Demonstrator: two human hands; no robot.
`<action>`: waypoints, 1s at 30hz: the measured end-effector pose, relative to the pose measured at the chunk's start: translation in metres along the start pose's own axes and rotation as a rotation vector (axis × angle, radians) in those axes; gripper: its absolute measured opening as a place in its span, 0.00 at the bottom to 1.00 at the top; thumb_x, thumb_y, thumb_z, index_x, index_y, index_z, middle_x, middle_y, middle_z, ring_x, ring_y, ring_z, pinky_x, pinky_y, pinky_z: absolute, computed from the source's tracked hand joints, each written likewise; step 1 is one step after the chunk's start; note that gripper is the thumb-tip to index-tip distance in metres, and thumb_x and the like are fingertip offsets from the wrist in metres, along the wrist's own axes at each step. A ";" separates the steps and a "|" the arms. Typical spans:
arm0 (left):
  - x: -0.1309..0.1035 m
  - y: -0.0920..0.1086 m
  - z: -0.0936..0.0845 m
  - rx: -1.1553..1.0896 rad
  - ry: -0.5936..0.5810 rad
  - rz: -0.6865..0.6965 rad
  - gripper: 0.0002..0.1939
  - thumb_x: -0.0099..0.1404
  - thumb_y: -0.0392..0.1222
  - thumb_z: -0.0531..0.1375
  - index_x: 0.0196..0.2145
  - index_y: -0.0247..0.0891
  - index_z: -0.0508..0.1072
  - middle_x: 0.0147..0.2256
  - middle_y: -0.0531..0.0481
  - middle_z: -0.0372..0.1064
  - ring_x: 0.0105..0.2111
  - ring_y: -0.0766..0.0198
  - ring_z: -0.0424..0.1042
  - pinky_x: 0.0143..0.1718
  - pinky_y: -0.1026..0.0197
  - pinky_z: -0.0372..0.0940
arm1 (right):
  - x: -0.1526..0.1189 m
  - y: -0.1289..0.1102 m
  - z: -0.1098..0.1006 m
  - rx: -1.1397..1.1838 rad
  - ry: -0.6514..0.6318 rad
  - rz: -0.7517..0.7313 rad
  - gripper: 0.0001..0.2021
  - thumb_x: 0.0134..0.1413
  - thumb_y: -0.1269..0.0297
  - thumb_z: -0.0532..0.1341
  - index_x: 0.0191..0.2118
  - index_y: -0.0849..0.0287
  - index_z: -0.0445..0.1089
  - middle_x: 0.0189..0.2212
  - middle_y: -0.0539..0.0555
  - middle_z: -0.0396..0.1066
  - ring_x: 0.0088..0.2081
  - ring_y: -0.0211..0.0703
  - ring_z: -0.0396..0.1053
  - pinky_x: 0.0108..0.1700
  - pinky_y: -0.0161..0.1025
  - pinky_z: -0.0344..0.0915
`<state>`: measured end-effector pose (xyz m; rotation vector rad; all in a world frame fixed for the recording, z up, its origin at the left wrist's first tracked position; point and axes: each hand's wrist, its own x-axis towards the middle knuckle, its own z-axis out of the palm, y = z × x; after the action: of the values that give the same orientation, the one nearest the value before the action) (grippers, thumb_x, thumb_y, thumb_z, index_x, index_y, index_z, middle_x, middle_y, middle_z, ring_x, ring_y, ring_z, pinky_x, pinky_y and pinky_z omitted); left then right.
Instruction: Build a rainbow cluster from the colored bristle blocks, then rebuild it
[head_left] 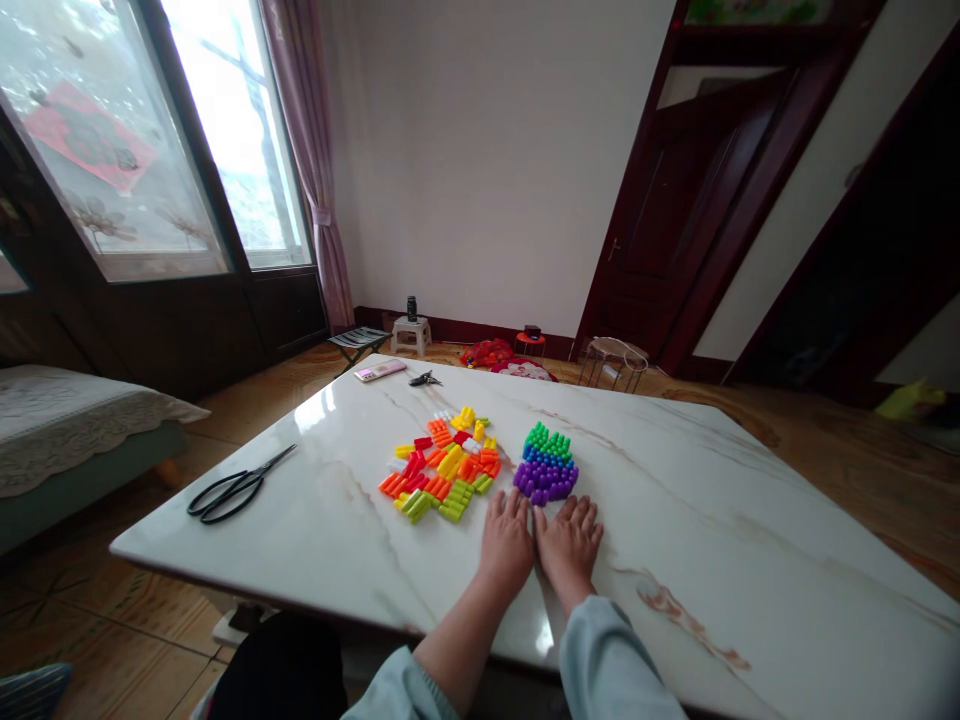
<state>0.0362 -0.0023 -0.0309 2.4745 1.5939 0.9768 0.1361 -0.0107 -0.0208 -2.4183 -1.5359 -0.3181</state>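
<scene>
Both hands rest palm down on the marble-patterned table, side by side. My left hand point(508, 540) lies flat with fingers forward, between the two groups of pieces. Just right of it, my right hand point(570, 540) is spread at the near edge of the purple pieces point(546, 482); whether its fingertips touch them is unclear. Beyond the purple ones are blue pieces point(546, 457) and green pieces point(547, 438), packed together. To the left lies a loose patch of orange pieces point(437, 488), yellow pieces point(451, 462), red pieces point(415, 465), a few white ones and yellow-green pieces point(456, 500).
Black-handled scissors point(238, 490) lie on the table point(337, 550) at the left. A phone point(380, 371) and small dark pliers point(425, 379) lie near its far edge. Stools stand on the floor beyond, and a cloth-covered bed point(82, 410) is at the left.
</scene>
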 end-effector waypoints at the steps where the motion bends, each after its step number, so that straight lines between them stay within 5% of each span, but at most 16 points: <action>1: 0.000 0.000 -0.001 -0.008 -0.006 0.000 0.20 0.66 0.32 0.49 0.53 0.32 0.70 0.55 0.37 0.67 0.59 0.53 0.61 0.62 0.43 0.53 | 0.000 0.000 -0.001 0.008 0.005 -0.001 0.36 0.60 0.50 0.51 0.60 0.83 0.55 0.61 0.79 0.52 0.63 0.68 0.47 0.60 0.58 0.47; 6: -0.001 0.001 -0.004 -0.056 -0.006 0.010 0.20 0.65 0.32 0.50 0.53 0.34 0.69 0.54 0.39 0.67 0.59 0.52 0.60 0.61 0.42 0.52 | -0.003 0.005 -0.010 0.113 0.113 -0.028 0.29 0.58 0.55 0.55 0.55 0.78 0.61 0.57 0.78 0.57 0.59 0.65 0.55 0.56 0.55 0.53; 11: -0.002 0.002 -0.005 -0.058 0.022 -0.028 0.15 0.65 0.34 0.52 0.47 0.36 0.73 0.53 0.38 0.67 0.57 0.50 0.60 0.58 0.45 0.57 | -0.007 0.011 -0.020 0.313 0.185 -0.202 0.06 0.53 0.69 0.56 0.35 0.61 0.69 0.40 0.61 0.68 0.42 0.50 0.65 0.45 0.42 0.60; 16: 0.000 -0.001 -0.001 -0.066 0.013 0.018 0.13 0.66 0.35 0.53 0.45 0.39 0.74 0.49 0.42 0.70 0.54 0.54 0.64 0.59 0.46 0.56 | -0.006 0.006 -0.017 0.412 0.132 -0.454 0.11 0.57 0.73 0.51 0.34 0.59 0.71 0.35 0.56 0.70 0.40 0.45 0.65 0.44 0.39 0.60; 30: 0.000 0.000 -0.008 -0.029 -0.050 0.045 0.19 0.69 0.34 0.48 0.53 0.37 0.70 0.54 0.41 0.68 0.56 0.56 0.64 0.62 0.47 0.50 | -0.003 0.005 -0.012 0.354 0.045 -0.451 0.18 0.60 0.72 0.48 0.48 0.62 0.72 0.47 0.59 0.71 0.47 0.46 0.65 0.51 0.39 0.61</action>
<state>0.0324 -0.0045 -0.0242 2.5048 1.5052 0.9291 0.1387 -0.0194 -0.0108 -1.7781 -1.9216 -0.1631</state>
